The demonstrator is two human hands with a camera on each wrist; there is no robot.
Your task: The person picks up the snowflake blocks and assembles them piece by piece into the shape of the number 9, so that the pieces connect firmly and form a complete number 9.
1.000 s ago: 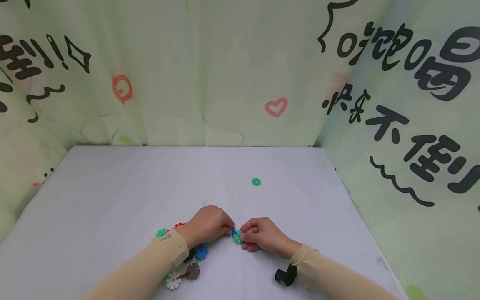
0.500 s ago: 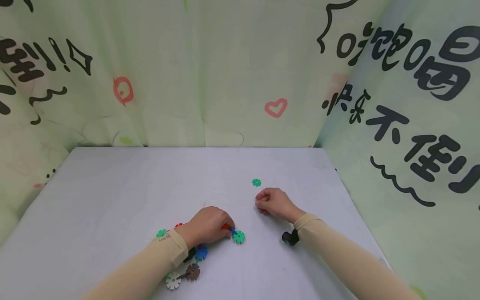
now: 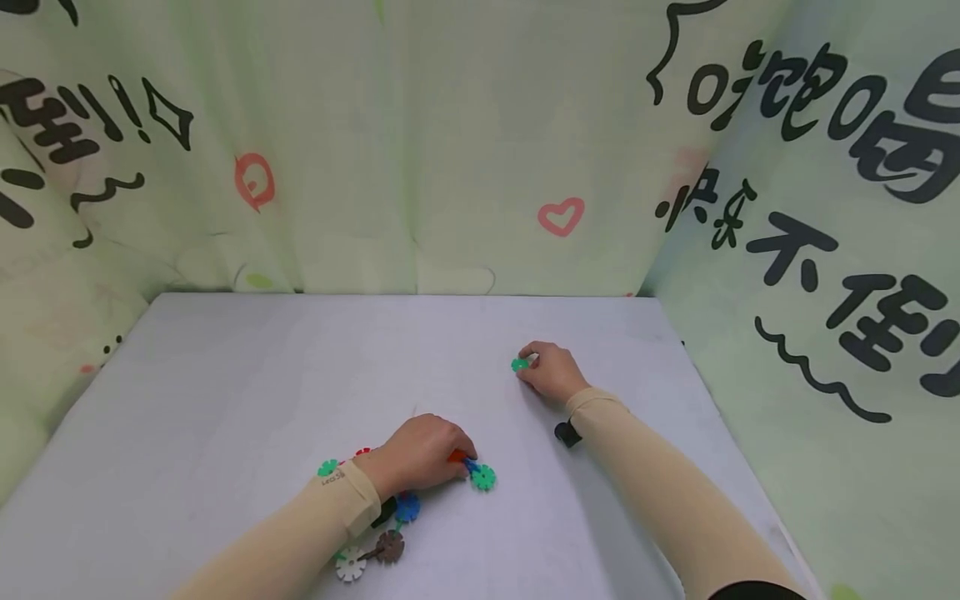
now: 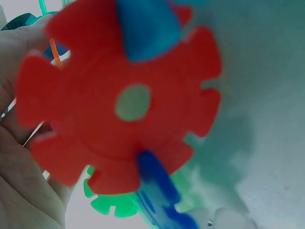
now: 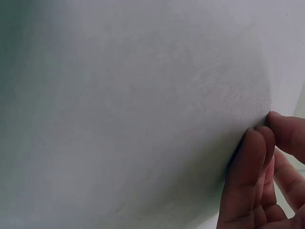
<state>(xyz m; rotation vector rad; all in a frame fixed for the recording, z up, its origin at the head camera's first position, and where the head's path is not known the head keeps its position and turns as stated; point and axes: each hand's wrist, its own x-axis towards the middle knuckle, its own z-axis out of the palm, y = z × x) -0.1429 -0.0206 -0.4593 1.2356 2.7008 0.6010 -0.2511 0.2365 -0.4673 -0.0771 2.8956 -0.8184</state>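
In the head view, my left hand (image 3: 431,450) grips a chain of joined plastic snowflake discs low on the white table. A red snowflake disc (image 4: 81,105) fills the left wrist view beside the palm, with a blue disc (image 4: 157,183) slotted into its edge. At the chain's right end is a green disc (image 3: 483,477). Farther back, my right hand (image 3: 551,371) has thumb and fingers curled round the edges of a loose green snowflake disc (image 3: 519,365) on the table. In the right wrist view only fingertips (image 5: 252,148) against the white cloth show; the disc is hidden.
The rest of the chain trails under my left forearm, with a blue disc (image 3: 407,507), a brown disc (image 3: 390,547) and a white disc (image 3: 350,565). Printed curtains (image 3: 480,167) stand behind and beside the white table (image 3: 300,358).
My right hand has let go of the green disc at the chain's end and moved back and up the table to the loose green disc. My left hand has stayed on the chain.
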